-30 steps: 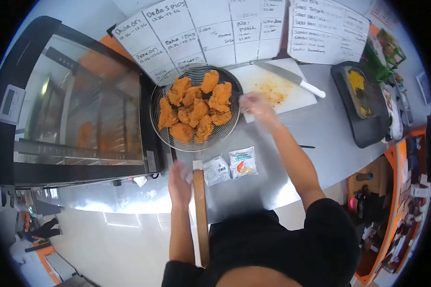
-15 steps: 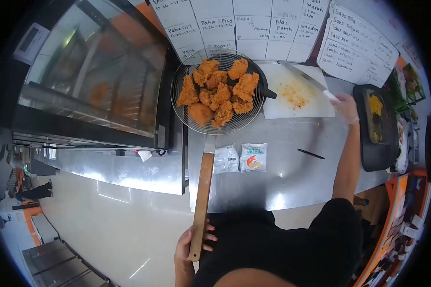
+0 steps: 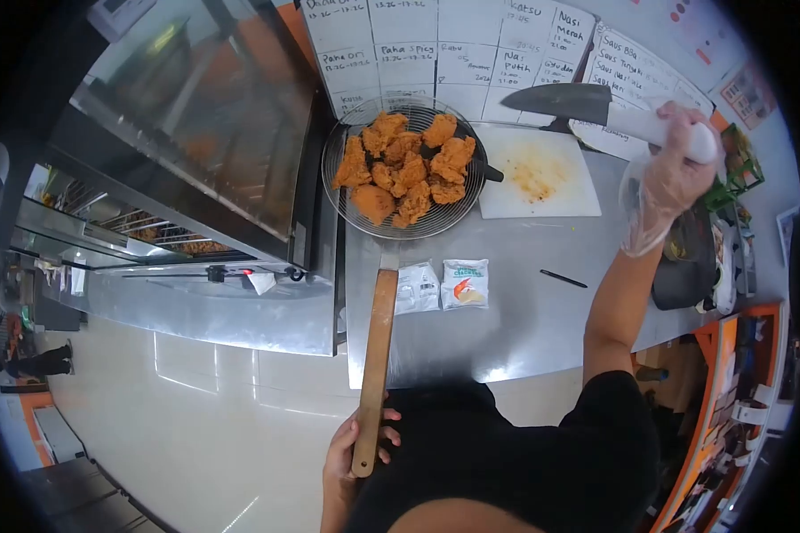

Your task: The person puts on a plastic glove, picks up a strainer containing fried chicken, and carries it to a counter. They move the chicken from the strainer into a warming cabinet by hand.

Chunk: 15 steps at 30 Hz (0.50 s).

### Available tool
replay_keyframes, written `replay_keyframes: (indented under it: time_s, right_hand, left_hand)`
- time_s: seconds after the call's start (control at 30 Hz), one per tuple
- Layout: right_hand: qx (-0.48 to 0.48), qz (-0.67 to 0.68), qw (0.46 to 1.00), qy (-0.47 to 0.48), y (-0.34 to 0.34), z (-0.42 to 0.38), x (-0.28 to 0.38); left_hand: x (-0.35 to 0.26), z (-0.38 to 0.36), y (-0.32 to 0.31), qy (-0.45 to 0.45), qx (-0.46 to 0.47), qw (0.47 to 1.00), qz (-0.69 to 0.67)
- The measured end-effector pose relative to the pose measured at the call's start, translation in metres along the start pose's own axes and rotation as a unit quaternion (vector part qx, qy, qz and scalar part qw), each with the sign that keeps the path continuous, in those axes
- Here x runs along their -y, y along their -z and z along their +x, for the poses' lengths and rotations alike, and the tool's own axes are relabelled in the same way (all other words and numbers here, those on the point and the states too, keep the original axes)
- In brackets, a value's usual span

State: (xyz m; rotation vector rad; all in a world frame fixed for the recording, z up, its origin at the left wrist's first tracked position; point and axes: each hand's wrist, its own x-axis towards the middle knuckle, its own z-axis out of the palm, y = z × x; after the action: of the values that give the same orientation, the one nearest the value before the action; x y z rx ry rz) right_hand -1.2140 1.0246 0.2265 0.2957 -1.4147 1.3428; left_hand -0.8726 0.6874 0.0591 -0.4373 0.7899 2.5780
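Note:
My left hand (image 3: 351, 444) is wrapped round the end of a long wooden handle (image 3: 378, 355). That handle belongs to a round wire strainer (image 3: 336, 197) full of fried chicken pieces (image 3: 406, 169), resting over the steel counter. In a clear plastic glove, my right hand (image 3: 673, 173) grips the white handle of a large knife (image 3: 560, 103). The knife is raised, its blade pointing left above the far edge of a white cutting board (image 3: 578, 191). Brown crumbs (image 3: 533, 182) are scattered on the board, just right of the strainer.
Two sachets (image 3: 465, 284) and a black pen (image 3: 564, 279) lie on the counter (image 3: 507, 342). A glass-fronted warming cabinet (image 3: 187, 124) stands left. Handwritten boards (image 3: 471, 53) lean at the back. A dark container (image 3: 684, 280) sits right, partly behind my arm.
My right hand has lifted the knife off the cutting board, up towards the camera. My left hand still holds the strainer's handle. The view has shifted slightly.

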Motion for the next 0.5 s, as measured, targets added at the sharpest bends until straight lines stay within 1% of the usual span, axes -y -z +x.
replay_keyframes:
  time_s: [0.07,0.13,0.2,0.3,0.37,0.5]
  right_hand:
    - [0.022,0.092,0.995,0.038,-0.011,-0.007,0.025]
    - [0.039,0.107,0.992,0.058,-0.025,-0.022,0.034]
    - [0.101,0.191,0.976,-0.039,-0.033,-0.048,0.026]
    - [0.111,0.194,0.973,-0.055,-0.046,-0.082,0.015]
    - [0.080,0.201,0.970,-0.115,-0.054,-0.097,0.012]
    - [0.082,0.228,0.960,-0.140,-0.060,-0.105,0.007]
  left_hand:
    - [0.002,-0.004,0.001,-0.002,-0.004,1.000,-0.001]
    - [0.004,-0.005,0.009,-0.004,-0.002,1.000,-0.001]
    - [0.003,-0.006,0.011,-0.010,0.001,1.000,0.001]
    - [-0.002,-0.007,0.006,-0.005,-0.008,1.000,0.027]
    - [-0.006,-0.007,0.001,0.011,-0.034,0.998,0.045]
    - [-0.006,-0.008,0.003,0.015,-0.031,0.999,0.024]
